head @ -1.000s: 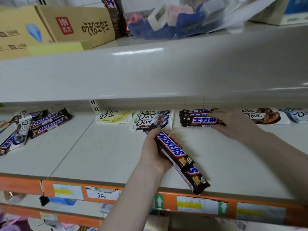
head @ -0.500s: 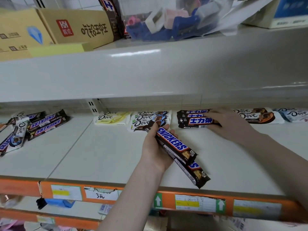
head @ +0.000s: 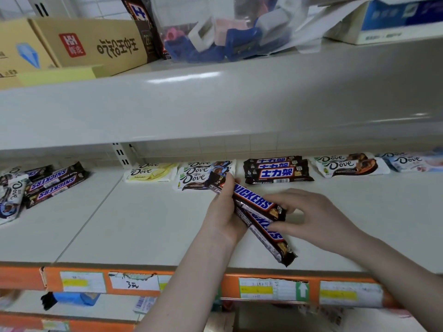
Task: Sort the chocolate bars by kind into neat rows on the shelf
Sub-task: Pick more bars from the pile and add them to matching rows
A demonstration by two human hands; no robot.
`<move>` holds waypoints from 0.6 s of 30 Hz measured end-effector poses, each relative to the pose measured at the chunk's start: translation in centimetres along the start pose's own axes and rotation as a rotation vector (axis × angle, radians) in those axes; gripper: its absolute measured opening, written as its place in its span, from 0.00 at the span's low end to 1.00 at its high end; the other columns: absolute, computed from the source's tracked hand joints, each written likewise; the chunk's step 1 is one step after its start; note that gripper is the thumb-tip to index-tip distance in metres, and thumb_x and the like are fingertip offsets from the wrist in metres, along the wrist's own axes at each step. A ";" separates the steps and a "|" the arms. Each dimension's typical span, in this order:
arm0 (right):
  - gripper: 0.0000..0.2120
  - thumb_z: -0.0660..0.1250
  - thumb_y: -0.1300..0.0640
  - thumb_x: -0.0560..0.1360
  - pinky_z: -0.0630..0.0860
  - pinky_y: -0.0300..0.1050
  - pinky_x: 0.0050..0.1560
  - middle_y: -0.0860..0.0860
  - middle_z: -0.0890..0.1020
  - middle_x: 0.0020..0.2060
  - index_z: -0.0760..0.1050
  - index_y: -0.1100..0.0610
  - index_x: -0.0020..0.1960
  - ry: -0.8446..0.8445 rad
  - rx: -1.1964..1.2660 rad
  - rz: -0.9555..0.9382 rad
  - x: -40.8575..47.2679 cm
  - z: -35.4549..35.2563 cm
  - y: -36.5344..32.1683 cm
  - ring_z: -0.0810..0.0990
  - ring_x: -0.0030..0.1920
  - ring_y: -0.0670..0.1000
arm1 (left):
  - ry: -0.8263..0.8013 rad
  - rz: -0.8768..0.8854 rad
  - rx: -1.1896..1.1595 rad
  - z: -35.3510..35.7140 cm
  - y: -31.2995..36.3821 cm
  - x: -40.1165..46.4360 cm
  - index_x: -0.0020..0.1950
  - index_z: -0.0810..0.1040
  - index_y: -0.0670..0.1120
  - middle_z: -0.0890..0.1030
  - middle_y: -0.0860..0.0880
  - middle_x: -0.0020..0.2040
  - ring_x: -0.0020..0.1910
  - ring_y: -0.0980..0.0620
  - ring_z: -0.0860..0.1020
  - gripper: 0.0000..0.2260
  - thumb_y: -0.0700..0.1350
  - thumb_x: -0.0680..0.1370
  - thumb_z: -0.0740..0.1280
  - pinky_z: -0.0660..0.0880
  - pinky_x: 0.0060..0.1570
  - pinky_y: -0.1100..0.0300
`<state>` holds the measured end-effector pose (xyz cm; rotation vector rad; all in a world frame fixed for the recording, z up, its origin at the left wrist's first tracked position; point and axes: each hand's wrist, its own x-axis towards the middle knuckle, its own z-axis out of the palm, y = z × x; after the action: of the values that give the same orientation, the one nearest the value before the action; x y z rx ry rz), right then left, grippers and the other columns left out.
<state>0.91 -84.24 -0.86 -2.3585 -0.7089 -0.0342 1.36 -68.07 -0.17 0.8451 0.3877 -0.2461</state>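
On the white shelf (head: 148, 226), above its middle, your left hand (head: 224, 218) grips two Snickers bars (head: 257, 212), fingers curled round their upper halves from the left, thumb tip showing over the top bar near its far end. The two bars fan apart: the upper one slants toward the right, the lower one runs down toward the orange front edge (head: 196, 282), its end hanging just above the shelf lip. Your right hand (head: 314, 216) is at the bars' free ends, fingers partly spread; the forefinger and thumb touch the wrapper of the lower bar, not closed round it. Whether the other fingers touch the upper bar's end cannot be told.

Back row, left to right: yellow Dove bars (head: 149, 173), dark Dove bars (head: 199, 177) stacked just behind your left fingertips, a stack of brown bars with Chinese lettering (head: 278, 171), Dove bars with brown artwork (head: 350, 165), and pale blue Dove bars (head: 412, 161) at the frame's right edge. Each group sits apart from its neighbour.

Far left of the shelf: a loose cluster of Snickers bars (head: 56, 185) lying askew, with white Dove bars (head: 13, 197) overlapping them.
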 end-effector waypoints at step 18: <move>0.09 0.63 0.61 0.76 0.75 0.32 0.33 0.48 0.85 0.40 0.80 0.51 0.49 0.227 0.538 0.197 -0.8 -2.0 2.2 0.81 0.35 0.41 | 0.026 -0.028 0.102 -0.3 0.1 0.0 0.41 0.76 0.43 0.79 0.48 0.28 0.23 0.53 0.74 0.07 0.44 0.72 0.71 0.73 0.32 0.62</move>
<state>1.69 -87.27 -0.76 -1.8572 -0.3198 -0.0209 1.35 -67.79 -0.30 0.9446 0.4141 -0.2834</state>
